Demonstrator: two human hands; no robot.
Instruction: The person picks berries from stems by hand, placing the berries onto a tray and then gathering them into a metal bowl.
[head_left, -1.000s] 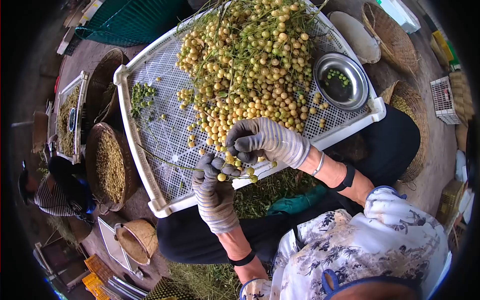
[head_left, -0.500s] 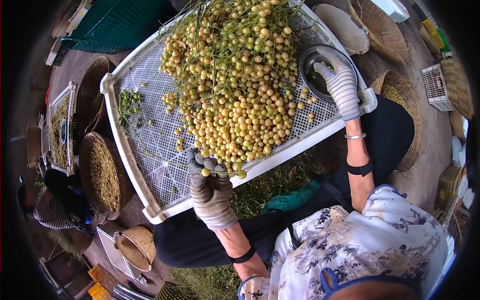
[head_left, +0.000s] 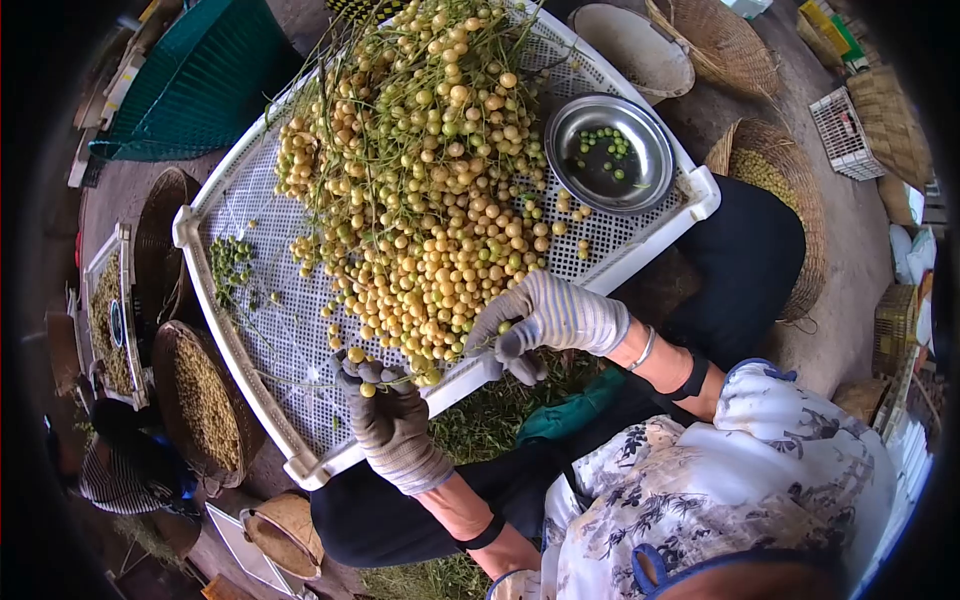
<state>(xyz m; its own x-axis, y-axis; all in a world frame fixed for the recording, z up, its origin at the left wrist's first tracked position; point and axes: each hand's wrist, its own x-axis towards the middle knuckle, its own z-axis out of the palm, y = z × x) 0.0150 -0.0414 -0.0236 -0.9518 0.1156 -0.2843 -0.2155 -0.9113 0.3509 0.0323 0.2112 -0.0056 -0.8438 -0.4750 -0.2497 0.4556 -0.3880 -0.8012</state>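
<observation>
My left hand (head_left: 392, 430), in a grey striped glove, is closed on a thin green stem with a few yellow fruits (head_left: 368, 389) at the tray's front edge. To its right, my right hand (head_left: 550, 318), gloved too, pinches at a small green fruit (head_left: 505, 327). Behind both hands a large heap of yellow fruits on stems (head_left: 430, 220) covers much of the white perforated tray (head_left: 240, 370). A metal bowl (head_left: 652, 158) with several small green fruits stands on the tray's right side. Small green fruits (head_left: 232, 262) lie at the left.
Baskets of yellow fruits stand left (head_left: 250, 420) and right (head_left: 812, 230) of the tray. A teal basket (head_left: 200, 80) is at the back left, a white crate (head_left: 845, 135) at the far right. At the far left another person (head_left: 115, 475) sits beside a second tray (head_left: 135, 345).
My right hand went to the metal bowl and is now back beside my left hand. The view has shifted, and the bowl shows more green fruits than my hand left visible before.
</observation>
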